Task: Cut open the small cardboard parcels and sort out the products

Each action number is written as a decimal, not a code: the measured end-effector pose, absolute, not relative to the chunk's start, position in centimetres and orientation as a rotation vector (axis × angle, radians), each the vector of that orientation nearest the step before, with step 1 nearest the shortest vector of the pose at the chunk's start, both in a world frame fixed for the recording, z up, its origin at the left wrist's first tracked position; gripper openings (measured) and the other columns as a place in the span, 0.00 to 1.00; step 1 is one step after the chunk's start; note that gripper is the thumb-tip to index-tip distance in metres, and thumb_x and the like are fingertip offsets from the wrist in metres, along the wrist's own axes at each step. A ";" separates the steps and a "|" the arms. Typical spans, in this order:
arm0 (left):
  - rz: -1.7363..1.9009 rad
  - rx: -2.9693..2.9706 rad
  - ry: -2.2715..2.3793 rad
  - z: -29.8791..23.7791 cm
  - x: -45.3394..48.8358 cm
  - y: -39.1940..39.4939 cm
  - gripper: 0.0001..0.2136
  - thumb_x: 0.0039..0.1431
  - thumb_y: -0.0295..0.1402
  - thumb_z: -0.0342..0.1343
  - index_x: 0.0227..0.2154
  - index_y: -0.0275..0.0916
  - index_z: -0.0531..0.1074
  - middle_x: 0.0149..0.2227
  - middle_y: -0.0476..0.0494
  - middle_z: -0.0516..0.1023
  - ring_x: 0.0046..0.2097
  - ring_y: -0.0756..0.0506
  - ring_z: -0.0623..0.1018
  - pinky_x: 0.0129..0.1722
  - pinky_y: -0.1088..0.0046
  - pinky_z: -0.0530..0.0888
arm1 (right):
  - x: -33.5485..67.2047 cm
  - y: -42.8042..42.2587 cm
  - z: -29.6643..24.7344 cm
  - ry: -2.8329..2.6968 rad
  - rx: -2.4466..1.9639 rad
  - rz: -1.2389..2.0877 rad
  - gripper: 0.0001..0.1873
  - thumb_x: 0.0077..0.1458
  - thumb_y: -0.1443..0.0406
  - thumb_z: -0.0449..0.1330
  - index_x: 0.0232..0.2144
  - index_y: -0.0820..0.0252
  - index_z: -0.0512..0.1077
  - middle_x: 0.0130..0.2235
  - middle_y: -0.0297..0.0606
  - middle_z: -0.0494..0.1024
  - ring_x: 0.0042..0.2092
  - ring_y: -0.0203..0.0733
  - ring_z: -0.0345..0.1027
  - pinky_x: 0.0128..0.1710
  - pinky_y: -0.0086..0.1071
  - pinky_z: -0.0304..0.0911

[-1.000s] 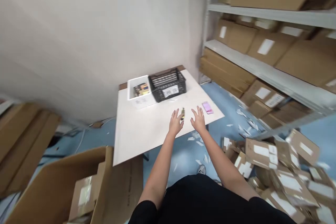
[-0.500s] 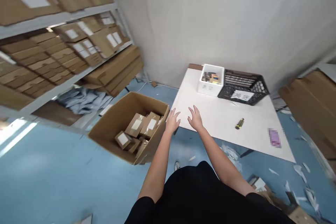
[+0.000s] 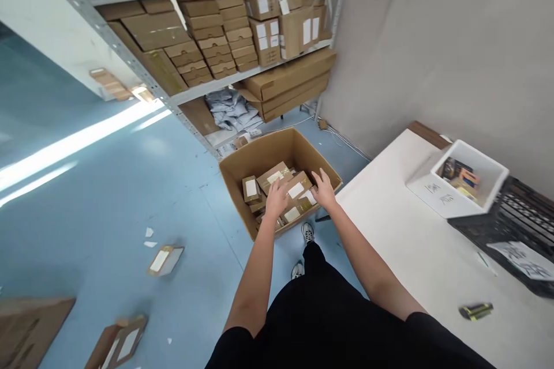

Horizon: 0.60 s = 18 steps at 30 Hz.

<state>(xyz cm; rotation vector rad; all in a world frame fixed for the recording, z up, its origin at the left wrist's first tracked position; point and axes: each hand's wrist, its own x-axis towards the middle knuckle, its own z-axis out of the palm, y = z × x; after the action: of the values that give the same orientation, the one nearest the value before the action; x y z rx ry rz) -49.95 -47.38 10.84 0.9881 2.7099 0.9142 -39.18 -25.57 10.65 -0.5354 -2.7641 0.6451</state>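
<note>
Both my arms reach out over a large open cardboard box standing on the blue floor. The box holds several small brown parcels with white labels. My left hand hovers above the parcels with its fingers spread and nothing in it. My right hand is over the box's right side, near the rim, fingers apart and empty too.
A white table stands to the right with a white bin, a black crate and a small dark green-yellow object. Metal shelves of cardboard boxes line the back. Loose parcels lie on the floor at left.
My view has swung left from the table to the floor box. Both open hands moved from the table's edge to above the parcels in the box.
</note>
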 end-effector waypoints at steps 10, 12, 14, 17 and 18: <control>0.760 0.559 2.739 6.2 -58.9 -46.1 0.31 0.57 0.29 0.63 0.65 0.47 0.68 0.74 0.40 0.57 0.74 0.33 0.59 0.71 0.51 0.63 | -54.0 -21.2 6.4 -2.893 -0.271 0.816 0.38 0.60 0.69 0.58 0.72 0.57 0.58 0.75 0.49 0.50 0.73 0.57 0.48 0.69 0.52 0.57; 0.751 0.478 2.725 4.9 -59.8 -45.9 0.33 0.57 0.28 0.63 0.66 0.47 0.67 0.75 0.39 0.56 0.74 0.33 0.58 0.70 0.51 0.64 | -56.4 -20.7 5.0 -2.929 -0.220 0.832 0.39 0.60 0.68 0.58 0.72 0.56 0.58 0.75 0.49 0.50 0.73 0.57 0.48 0.69 0.53 0.57; 0.747 0.405 2.708 3.2 -60.5 -46.0 0.35 0.57 0.28 0.63 0.67 0.47 0.65 0.75 0.39 0.54 0.74 0.32 0.58 0.69 0.51 0.65 | -58.6 -20.5 3.5 -2.957 -0.180 0.847 0.39 0.60 0.68 0.58 0.73 0.55 0.57 0.75 0.48 0.50 0.73 0.58 0.49 0.68 0.54 0.58; 0.756 0.304 2.671 -0.2 -61.7 -46.6 0.36 0.56 0.29 0.64 0.68 0.48 0.63 0.75 0.38 0.54 0.74 0.32 0.59 0.69 0.51 0.66 | -61.7 -20.3 0.6 -3.007 -0.122 0.861 0.41 0.60 0.67 0.58 0.74 0.54 0.55 0.76 0.48 0.50 0.73 0.59 0.50 0.68 0.54 0.58; 0.764 0.269 2.654 -1.6 -62.3 -46.9 0.36 0.56 0.29 0.64 0.68 0.47 0.63 0.75 0.37 0.55 0.74 0.32 0.59 0.69 0.51 0.66 | -62.7 -20.2 -0.5 -3.032 -0.101 0.857 0.41 0.60 0.67 0.58 0.74 0.54 0.55 0.76 0.48 0.50 0.73 0.59 0.50 0.68 0.54 0.58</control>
<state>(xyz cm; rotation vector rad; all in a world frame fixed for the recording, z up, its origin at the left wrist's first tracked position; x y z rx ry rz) -62.27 -46.89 -1.55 0.2687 2.6539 0.7642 -62.67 -20.19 -0.50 -0.1012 -3.0321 0.8566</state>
